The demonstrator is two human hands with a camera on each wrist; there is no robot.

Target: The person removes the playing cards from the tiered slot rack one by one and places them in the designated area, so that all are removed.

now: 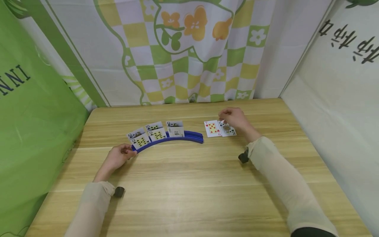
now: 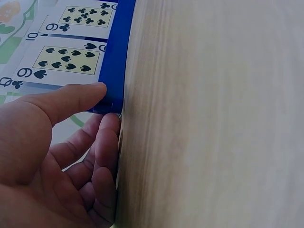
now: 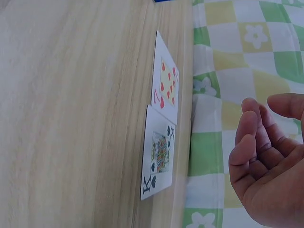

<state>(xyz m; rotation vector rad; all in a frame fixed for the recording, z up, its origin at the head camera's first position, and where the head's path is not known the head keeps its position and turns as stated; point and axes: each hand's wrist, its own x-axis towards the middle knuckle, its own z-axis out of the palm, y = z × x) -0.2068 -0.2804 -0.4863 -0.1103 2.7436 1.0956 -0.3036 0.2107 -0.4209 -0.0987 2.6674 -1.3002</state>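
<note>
A curved blue card holder stands on the table with several playing cards in two rows. The nine of spades is at its left end, beside a club card. My left hand grips that end, thumb on the front of the rail and the other fingers curled beside it. Right of the holder, the seven of hearts and the king of spades lie face up, edges meeting. Above the king hovers my right hand, fingers loosely bent, thumb apart from them, holding nothing.
The wooden table extends toward me in front of the holder. A checked, flowered curtain hangs along its back edge. Green cloth borders the left side, and a white sheet with dark writing the right.
</note>
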